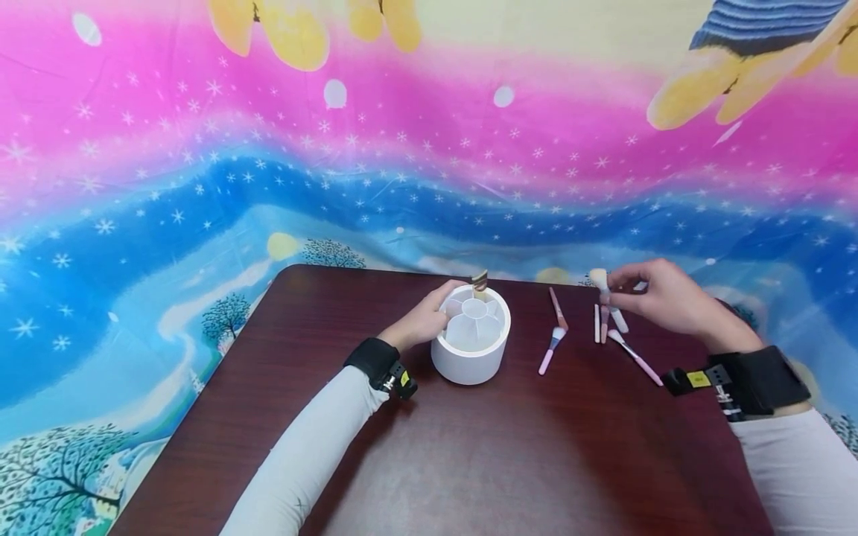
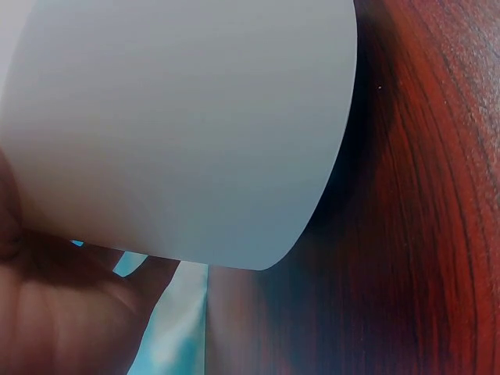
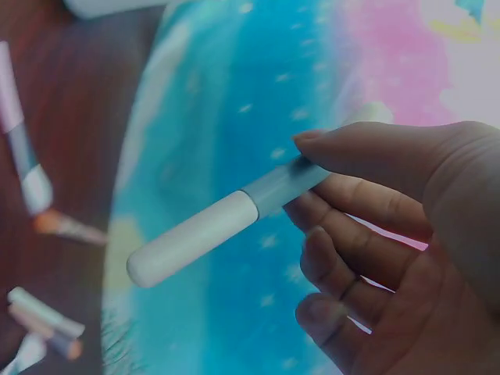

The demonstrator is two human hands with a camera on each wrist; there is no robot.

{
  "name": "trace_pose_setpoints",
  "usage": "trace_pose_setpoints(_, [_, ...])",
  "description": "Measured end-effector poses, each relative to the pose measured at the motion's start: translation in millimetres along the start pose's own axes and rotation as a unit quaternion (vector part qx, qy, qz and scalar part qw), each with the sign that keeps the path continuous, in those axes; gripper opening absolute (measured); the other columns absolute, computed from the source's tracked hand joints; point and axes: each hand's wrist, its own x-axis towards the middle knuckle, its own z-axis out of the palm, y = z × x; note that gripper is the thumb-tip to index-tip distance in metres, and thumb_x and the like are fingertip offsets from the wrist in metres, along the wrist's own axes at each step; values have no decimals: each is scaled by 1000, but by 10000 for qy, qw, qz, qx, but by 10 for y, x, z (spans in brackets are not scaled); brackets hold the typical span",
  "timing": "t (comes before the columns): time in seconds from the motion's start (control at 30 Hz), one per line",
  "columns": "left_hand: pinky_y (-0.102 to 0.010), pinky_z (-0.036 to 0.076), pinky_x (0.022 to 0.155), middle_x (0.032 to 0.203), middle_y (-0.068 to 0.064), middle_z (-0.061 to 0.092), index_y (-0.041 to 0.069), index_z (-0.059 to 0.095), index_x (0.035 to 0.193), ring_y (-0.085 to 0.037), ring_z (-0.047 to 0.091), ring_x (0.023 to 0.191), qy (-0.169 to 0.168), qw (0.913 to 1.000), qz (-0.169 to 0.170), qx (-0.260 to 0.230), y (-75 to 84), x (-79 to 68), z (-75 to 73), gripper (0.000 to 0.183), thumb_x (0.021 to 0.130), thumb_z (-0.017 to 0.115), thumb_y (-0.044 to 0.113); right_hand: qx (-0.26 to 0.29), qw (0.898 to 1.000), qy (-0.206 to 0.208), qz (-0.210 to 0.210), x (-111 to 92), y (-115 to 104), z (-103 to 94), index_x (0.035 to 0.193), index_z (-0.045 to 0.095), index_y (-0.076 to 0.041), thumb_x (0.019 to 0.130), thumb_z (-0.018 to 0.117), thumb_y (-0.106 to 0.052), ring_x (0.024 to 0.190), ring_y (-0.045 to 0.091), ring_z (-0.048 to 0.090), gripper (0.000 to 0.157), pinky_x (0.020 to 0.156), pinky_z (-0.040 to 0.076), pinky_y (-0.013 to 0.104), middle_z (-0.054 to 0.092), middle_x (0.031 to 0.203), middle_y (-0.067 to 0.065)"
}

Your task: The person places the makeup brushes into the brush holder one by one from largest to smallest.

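Observation:
In the head view my left hand (image 1: 421, 318) grips the left side of a round white divided organizer (image 1: 469, 365), its fingers over the rim. The left wrist view shows the organizer's smooth wall (image 2: 180, 133) close up beside my palm (image 2: 70, 312). A shiny gold-toned piece (image 1: 480, 283) stands up at the organizer's back rim. My right hand (image 1: 660, 298) pinches a makeup brush (image 1: 599, 278) between thumb and fingers, above the table's far right. That brush has a white handle (image 3: 195, 238) and a grey ferrule; its pale bristles are partly hidden behind the thumb in the right wrist view.
On the dark wooden table (image 1: 509, 461) lie a pink-handled brush (image 1: 548, 359), an orange-brown brush (image 1: 558, 307), a white stick-like item (image 1: 597, 324), and another pink-handled brush (image 1: 640, 361). A colourful printed cloth (image 1: 402, 186) hangs behind the table's far edge.

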Motion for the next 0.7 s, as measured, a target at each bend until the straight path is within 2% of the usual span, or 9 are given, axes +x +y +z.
trace_pose_setpoints(0.1, [-48,39,110,143,-7,54,14,48,147,-22,49,133,11,10000,-21,26,4,-3,-12,77,78,40,-20,101,9996,247,20,76,-156,-62,101,76,-10,93,76,-19,85,10,59,12,74,48,21,70,93,3])
trace_pose_setpoints(0.33, [-48,40,109,142,-7,55,14,48,146,-23,50,130,38,10000,-26,-6,-17,-7,-25,78,77,40,-20,489,9980,401,89,258,-490,-48,107,77,-11,93,76,-23,95,12,63,18,83,47,14,73,97,4])
trace_pose_setpoints(0.53, [-48,40,108,142,-7,56,14,48,146,-23,51,130,68,9999,-19,-83,-10,-24,-5,78,77,41,-21,736,9959,524,41,394,-673,47,107,77,-11,92,78,-23,92,18,71,19,76,51,22,74,95,5])
trace_pose_setpoints(0.7, [-46,41,107,142,-7,55,14,48,145,-22,51,129,-8,9999,51,-121,23,-33,10,78,76,41,-20,1109,9926,490,64,441,-777,115,104,77,-12,92,78,-24,90,10,73,18,76,53,25,77,96,5])
